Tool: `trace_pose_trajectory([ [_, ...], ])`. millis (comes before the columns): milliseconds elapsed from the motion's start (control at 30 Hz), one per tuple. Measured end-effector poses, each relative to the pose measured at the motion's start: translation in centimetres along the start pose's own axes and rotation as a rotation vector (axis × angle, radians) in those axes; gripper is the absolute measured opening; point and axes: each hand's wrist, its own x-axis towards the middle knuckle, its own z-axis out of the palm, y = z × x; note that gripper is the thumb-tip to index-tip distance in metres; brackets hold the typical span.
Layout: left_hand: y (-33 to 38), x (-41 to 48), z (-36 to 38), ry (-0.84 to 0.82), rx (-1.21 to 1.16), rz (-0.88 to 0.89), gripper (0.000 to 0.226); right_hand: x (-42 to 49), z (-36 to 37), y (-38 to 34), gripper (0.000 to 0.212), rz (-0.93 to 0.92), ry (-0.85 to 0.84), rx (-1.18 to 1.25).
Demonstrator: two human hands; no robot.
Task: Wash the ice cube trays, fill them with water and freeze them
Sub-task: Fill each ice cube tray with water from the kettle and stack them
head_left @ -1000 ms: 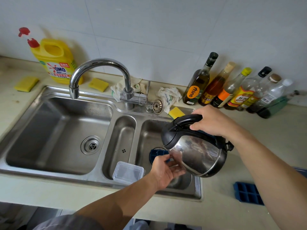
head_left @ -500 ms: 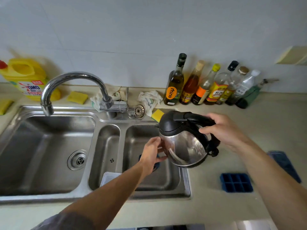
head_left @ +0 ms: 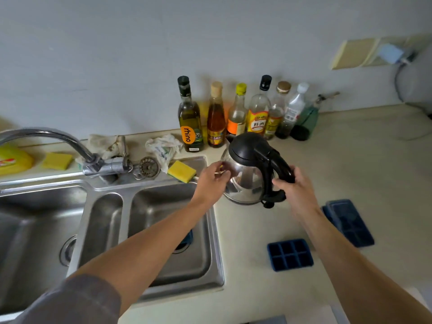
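6-cell blue tray (head_left: 289, 254) lies on the counter (head_left: 252, 228), second tray (head_left: 348, 222) just beyond. Kettle (head_left: 245, 181), tipped over the sink (head_left: 216, 232) 1 s ago, now stands upright beside it. Right hand (head_left: 297, 190) grips the handle; left hand (head_left: 211, 181) rests loose fingers on the steel. Filling likely comes next.

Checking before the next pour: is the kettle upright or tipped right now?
Upright. The kettle is base down at the counter, lid on top; the right hand grips its handle, and the left hand touches its side.

kettle (head_left: 248, 174) moved from sink (head_left: 163, 206) to counter (head_left: 350, 174), upright
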Motion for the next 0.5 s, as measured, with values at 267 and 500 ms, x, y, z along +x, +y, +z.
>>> trace_pose_trajectory([
  [267,1.5,1.3,1.0,-0.11,0.013,-0.068,0.03,1.9,-1.7,1.0,0.03,-0.065,-0.012,-0.139],
  [500,-3.1,-2.3,-4.0,0.074,0.184,-0.188,0.033,-2.1,1.3,-0.9,0.038,-0.514,0.233,-0.475],
])
